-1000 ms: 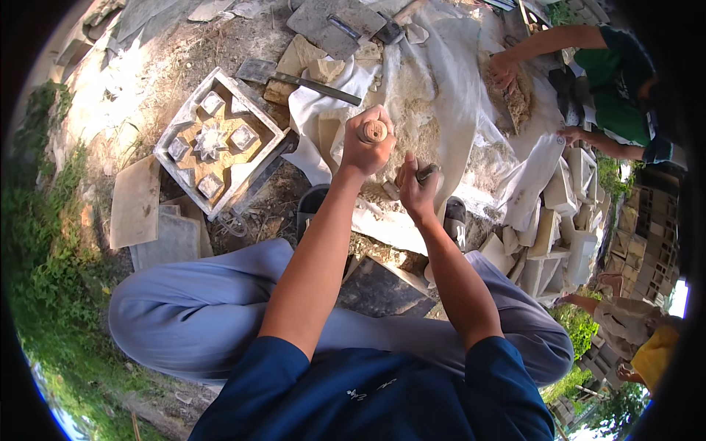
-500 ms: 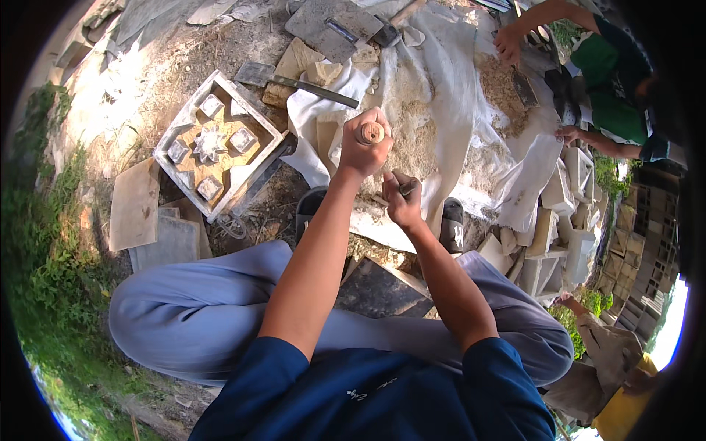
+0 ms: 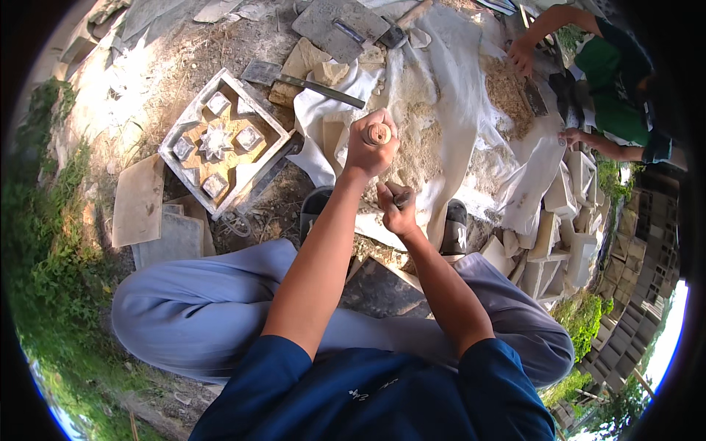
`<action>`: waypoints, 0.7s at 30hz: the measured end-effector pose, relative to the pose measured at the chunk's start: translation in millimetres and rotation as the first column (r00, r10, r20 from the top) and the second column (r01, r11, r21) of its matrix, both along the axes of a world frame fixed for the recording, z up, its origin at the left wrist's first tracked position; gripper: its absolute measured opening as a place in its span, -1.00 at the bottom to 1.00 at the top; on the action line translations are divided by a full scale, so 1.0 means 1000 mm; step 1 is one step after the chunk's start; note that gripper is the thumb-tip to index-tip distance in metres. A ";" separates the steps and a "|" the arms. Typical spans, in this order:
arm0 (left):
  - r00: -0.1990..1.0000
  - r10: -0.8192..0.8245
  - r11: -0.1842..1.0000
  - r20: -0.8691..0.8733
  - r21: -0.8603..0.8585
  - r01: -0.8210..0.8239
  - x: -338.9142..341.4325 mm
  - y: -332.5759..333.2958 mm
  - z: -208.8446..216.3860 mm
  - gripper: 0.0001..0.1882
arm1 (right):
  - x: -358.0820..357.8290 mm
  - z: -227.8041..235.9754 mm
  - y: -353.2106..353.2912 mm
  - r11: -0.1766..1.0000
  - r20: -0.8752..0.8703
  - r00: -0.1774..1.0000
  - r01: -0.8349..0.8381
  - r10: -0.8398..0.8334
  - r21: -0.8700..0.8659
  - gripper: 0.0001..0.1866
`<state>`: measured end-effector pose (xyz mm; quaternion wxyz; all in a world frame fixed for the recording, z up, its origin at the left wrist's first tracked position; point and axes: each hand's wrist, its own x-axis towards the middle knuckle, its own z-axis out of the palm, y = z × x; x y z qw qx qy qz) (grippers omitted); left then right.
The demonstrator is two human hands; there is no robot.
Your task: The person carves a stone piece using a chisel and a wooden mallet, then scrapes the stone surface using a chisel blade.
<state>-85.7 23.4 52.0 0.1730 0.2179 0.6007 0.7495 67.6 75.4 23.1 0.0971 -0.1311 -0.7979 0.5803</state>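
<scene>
In front of me my left hand is wrapped round a tool with a round wooden handle, whose butt end points up at me; its lower part is hidden by the fist. Closer to my body, my right hand is closed on a dark rod-shaped tool, with only its end showing. Both fists are over a whitish, dust-covered cloth. To the left lies a square, frame-edged carved block with a star in the middle and small raised blocks round it.
A long-handled flat tool lies beyond my left hand, near rough stone pieces and a grey trowel-like plate. Pale slabs lean at left. Cast blocks are stacked at right. A co-worker's hand is at upper right.
My right hand has drawn slightly toward me and left, while my left hand stays nearly in place. The view has shifted a little. A person at lower right is out of view.
</scene>
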 end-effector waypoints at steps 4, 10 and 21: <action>1.000 -0.008 1.000 0.011 0.001 0.008 -0.002 -0.006 -0.002 -0.92 | -0.006 0.024 0.005 0.878 0.058 0.973 0.229 -0.225 -0.421 -0.50; 0.999 0.030 0.997 -0.036 -0.075 -0.033 -0.005 -0.005 0.007 -0.92 | -0.009 0.058 0.018 0.859 -0.088 0.977 0.124 -0.192 -0.497 -0.52; 0.999 -0.004 1.000 -0.032 -0.024 0.003 -0.003 -0.011 -0.001 -0.93 | -0.008 0.026 0.015 0.842 0.012 0.964 0.239 -0.267 -0.483 -0.53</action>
